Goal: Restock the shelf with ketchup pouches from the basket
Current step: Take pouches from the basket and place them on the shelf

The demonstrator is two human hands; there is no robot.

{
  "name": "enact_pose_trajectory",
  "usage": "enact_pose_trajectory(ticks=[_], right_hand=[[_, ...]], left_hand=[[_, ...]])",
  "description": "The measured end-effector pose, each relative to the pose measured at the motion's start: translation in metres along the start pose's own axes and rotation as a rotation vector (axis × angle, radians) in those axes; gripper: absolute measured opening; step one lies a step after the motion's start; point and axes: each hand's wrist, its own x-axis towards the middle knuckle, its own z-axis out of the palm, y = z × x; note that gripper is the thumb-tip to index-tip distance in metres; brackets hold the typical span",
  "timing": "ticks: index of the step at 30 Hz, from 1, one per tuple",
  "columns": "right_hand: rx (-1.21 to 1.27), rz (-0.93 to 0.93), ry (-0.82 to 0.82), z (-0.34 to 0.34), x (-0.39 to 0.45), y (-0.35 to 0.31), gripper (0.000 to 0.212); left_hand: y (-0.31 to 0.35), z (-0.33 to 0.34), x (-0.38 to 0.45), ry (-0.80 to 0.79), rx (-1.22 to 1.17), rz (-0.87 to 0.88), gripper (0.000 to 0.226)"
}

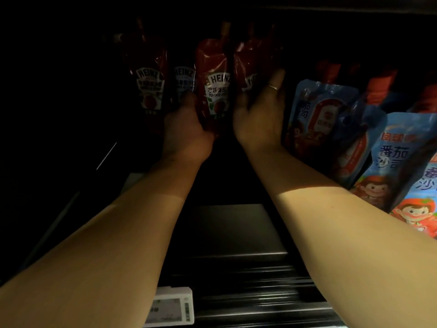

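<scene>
Head view: dim shelf, both bare arms reached deep toward its back edge. Left hand gripped the lower left side of a red pouch, thumb up along its edge, fingers curled round it; pouch held upright, label facing out. Right hand laid against the next pouch just to the right, fingers fairly straight, a ring on one; could not tell whether the fingers curled behind it. Two more red pouches stood upright at the back toward the left, one partly hidden behind the left hand. Blue pouches leaned in a row along the shelf's right side, just beside the right forearm, nearest ones touching or almost touching it. White price tag fixed at the shelf's front edge, under the left forearm. Basket out of sight.
</scene>
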Motion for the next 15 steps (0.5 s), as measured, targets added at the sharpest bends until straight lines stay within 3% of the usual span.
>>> enact_pose_trajectory(ticks=[3, 6, 15], right_hand=[[-0.069, -0.036, -0.061, 0.003, 0.0, 0.0, 0.092], [-0.118, -0.002, 0.026, 0.003, 0.002, 0.005, 0.086], [0.043, 0.12, 0.006, 0.011, 0.008, 0.013, 0.085]], left_hand=[[0.001, 0.001, 0.0, 0.017, 0.039, -0.004, 0.057], [0.002, 0.001, -0.004, 0.025, -0.007, 0.003, 0.061], [0.006, 0.003, -0.004, -0.006, 0.113, 0.075, 0.055]])
